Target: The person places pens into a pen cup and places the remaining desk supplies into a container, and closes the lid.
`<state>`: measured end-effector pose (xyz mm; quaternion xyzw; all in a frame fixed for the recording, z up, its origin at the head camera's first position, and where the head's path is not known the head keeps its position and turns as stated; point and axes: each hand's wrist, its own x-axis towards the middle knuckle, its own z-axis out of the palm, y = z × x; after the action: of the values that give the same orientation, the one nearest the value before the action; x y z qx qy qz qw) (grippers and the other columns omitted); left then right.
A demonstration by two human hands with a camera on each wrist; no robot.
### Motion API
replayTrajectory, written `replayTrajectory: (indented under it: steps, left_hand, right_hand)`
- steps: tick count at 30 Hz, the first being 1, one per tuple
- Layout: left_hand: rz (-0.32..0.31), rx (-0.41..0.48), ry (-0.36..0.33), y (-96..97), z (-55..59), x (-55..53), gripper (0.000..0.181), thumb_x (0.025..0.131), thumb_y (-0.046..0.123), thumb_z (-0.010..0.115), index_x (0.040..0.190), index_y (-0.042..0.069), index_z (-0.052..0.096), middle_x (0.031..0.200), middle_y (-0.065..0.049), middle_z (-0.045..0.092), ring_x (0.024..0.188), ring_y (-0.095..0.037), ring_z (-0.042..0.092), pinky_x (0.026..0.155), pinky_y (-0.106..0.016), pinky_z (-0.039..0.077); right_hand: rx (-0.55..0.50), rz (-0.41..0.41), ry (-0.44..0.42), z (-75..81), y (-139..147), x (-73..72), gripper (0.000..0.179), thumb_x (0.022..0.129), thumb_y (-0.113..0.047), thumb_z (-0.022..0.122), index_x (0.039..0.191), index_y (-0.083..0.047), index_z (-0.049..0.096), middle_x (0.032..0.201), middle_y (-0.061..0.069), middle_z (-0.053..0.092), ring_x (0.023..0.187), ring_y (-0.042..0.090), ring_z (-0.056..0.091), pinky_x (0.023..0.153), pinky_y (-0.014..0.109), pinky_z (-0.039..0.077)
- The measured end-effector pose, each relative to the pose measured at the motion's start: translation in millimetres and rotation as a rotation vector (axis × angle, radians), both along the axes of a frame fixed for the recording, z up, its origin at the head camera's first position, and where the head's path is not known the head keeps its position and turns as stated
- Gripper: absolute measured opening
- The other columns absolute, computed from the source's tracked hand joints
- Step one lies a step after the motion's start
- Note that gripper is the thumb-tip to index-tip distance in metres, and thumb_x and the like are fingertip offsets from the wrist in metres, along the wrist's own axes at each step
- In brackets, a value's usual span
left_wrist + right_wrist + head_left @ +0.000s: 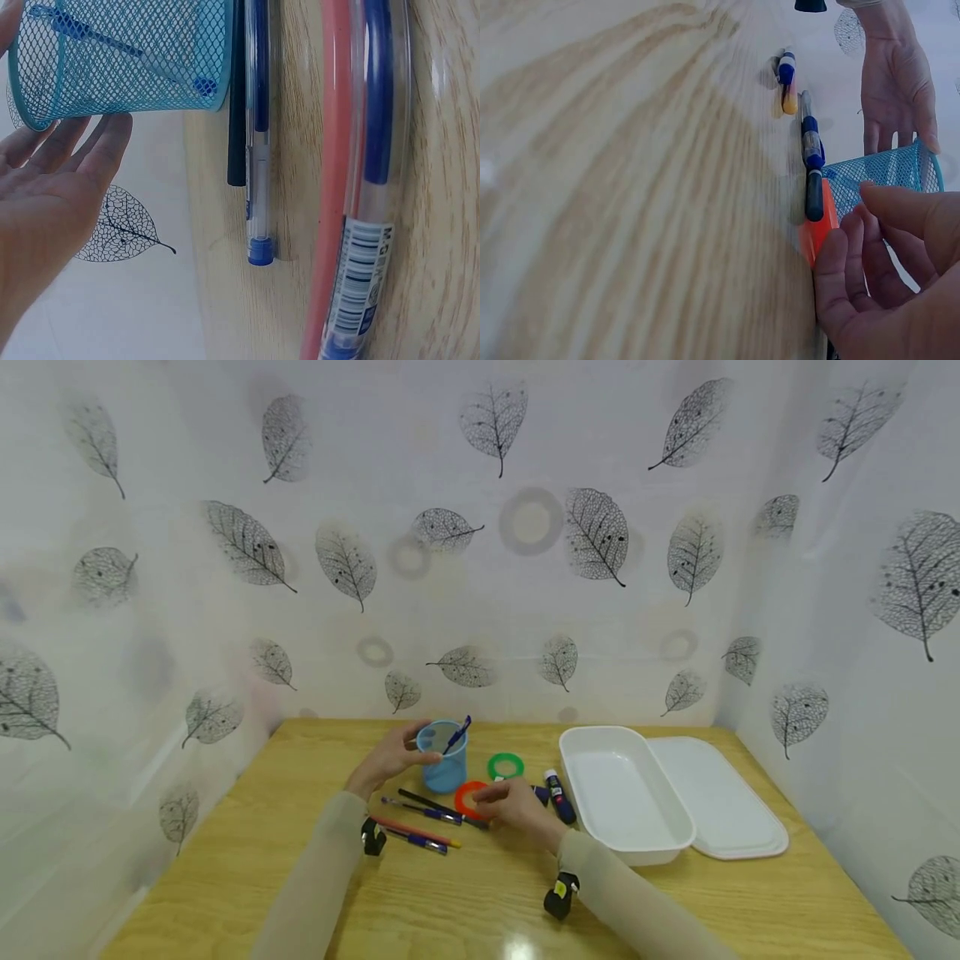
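Observation:
My left hand (386, 760) grips the blue mesh pen cup (444, 774) near its rim, thumb in front and fingers behind. Inside the cup leans one blue pen (456, 735). In the right wrist view my right hand (900, 262) has loosely bent fingers with nothing between them. It hovers by an orange ring (462, 802), its fingertips close to it; whether they touch cannot be told. A dark-ended blue pen (814, 161) lies beside that ring. Left of it lie a black stick-like pen (237, 135), a clear-barrelled blue pen (259, 180), a pinkish-red pencil (427, 835) and another blue pen (429, 843).
A green ring (492, 767) lies behind the right hand. A dark blue item (541, 794), partly hidden, and a glue stick (559, 800) lie right of it. Farther right stand a white tray (637, 853) and its white lid (738, 806). Leaf-printed curtains enclose the table.

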<state>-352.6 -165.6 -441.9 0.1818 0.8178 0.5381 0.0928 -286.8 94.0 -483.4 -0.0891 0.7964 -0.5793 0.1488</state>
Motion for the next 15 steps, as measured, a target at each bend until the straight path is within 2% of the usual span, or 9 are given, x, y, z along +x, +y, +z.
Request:
replayTrajectory:
  steps: [10, 15]
  left_hand:
    - [0.0, 0.005, -0.009, -1.5, 0.8, -0.6, 0.077, 0.086, 0.024, 0.077, 0.15, 0.008, 0.037, 0.144, -0.02, 0.048, 0.133, -0.042, 0.047, 0.107, -0.054, 0.042]
    - [-0.002, 0.017, -0.019, -1.1, 0.2, -1.4, 0.079, 0.086, 0.024, 0.077, 0.151, 0.008, 0.035, 0.145, -0.02, 0.048, 0.134, -0.041, 0.046, 0.107, -0.054, 0.042]
  right_hand:
    - [0.058, 0.127, -0.005, 5.9, 6.7, 2.8, 0.022, 0.086, -0.006, 0.073, 0.108, -0.003, 0.074, 0.102, 0.007, 0.073, 0.083, 0.011, 0.063, 0.075, 0.026, 0.055]
    - [0.112, 0.145, 0.046, 0.9, 9.0, -0.1, 0.018, 0.085, -0.007, 0.075, 0.103, -0.006, 0.076, 0.098, 0.003, 0.074, 0.086, 0.011, 0.064, 0.077, 0.026, 0.055]
